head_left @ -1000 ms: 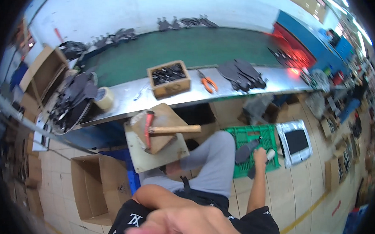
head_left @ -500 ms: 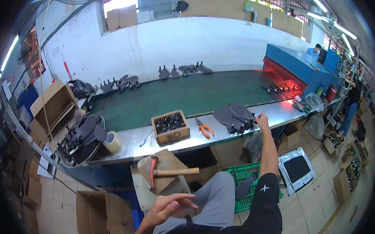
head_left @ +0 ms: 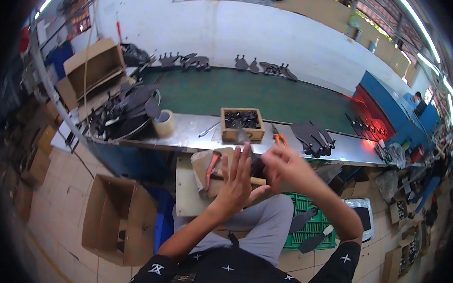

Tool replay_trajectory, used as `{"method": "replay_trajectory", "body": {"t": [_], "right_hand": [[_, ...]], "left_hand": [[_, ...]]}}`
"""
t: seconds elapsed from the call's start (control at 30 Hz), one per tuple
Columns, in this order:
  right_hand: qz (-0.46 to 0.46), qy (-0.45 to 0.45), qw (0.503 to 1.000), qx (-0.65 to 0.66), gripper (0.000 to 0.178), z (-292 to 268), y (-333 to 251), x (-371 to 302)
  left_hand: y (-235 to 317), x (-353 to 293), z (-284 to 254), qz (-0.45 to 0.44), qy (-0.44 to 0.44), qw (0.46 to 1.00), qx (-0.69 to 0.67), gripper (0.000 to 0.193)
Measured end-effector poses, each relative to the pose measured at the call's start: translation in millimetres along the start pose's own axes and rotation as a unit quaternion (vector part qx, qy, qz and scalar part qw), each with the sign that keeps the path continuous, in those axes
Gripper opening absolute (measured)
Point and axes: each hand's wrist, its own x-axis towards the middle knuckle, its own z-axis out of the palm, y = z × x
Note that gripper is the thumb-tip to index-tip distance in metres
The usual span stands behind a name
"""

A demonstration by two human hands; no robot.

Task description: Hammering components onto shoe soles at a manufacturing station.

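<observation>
My left hand (head_left: 237, 185) is raised over my lap, fingers stretched upward and thumb out to the side. Facing it, my right hand (head_left: 285, 165) has curled fingers. A grey-dark blur at the fingertips hides what it holds, if anything. Beneath the hands, a hammer (head_left: 212, 167) with a red head and wooden handle rests on a worn board (head_left: 201, 163) atop a pale stand. Beyond them is a wooden box (head_left: 243, 135) of small black parts. Orange-handled pliers (head_left: 280, 139) lie beside it. To their right is a stack of dark sole-shaped pieces (head_left: 308, 132) with black knobs.
A green conveyor (head_left: 238, 94) runs behind the metal ledge (head_left: 196, 142). At left are a tape roll (head_left: 164, 123) and a round container (head_left: 118, 137) heaped with dark pieces. A green crate (head_left: 297, 203) with dark soles stands right of my legs, an open carton (head_left: 99, 222) left.
My right hand has left the sole stack and come back to the middle, up to my left hand. My left hand has risen. A second sole now shows on the crate; the view has shifted.
</observation>
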Motion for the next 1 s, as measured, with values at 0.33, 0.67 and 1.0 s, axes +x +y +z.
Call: {"method": "replay_trajectory", "body": {"t": [0.33,0.67,1.0], "right_hand": [[-0.241,0.132,0.840,-0.469,0.063,58,126,44],[-0.162,0.106,0.851,-0.489,0.038,24,212,19],[-0.071,0.317,0.930,-0.169,0.020,24,255,-111]], "left_hand": [[3,-43,-89,-0.240,0.178,0.916,-0.269,0.055],[-60,-19,-37,-0.424,0.189,0.769,-0.439,0.048],[-150,-10,46,-0.318,0.019,0.946,0.059,0.057]]}}
